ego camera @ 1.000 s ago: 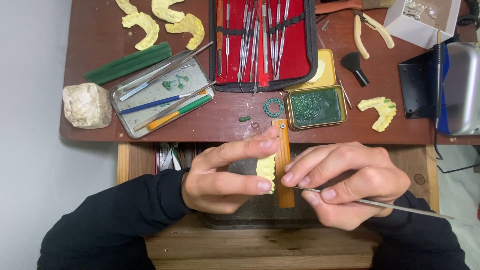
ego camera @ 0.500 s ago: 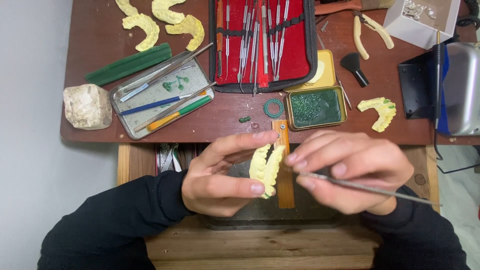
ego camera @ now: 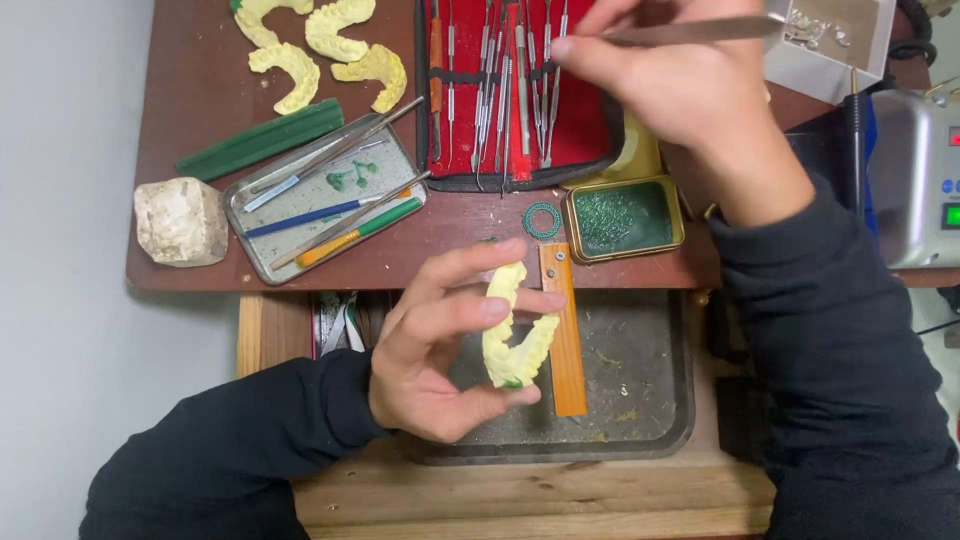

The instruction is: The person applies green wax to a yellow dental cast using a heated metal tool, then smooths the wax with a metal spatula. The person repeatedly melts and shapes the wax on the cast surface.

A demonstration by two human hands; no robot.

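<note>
Left hand [ego camera: 440,350] pinching a yellow dental cast [ego camera: 512,335] between thumb and fingertips, tilting its arch upward for viewing above the metal tray [ego camera: 650,420], while right hand [ego camera: 680,90] is gripping a slim metal instrument [ego camera: 690,32] over the red tool roll [ego camera: 500,90]

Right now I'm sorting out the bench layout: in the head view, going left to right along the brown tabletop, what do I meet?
Pale stone block → metal tray of tools → red instrument case → green-filled tin → grey machine.
</note>
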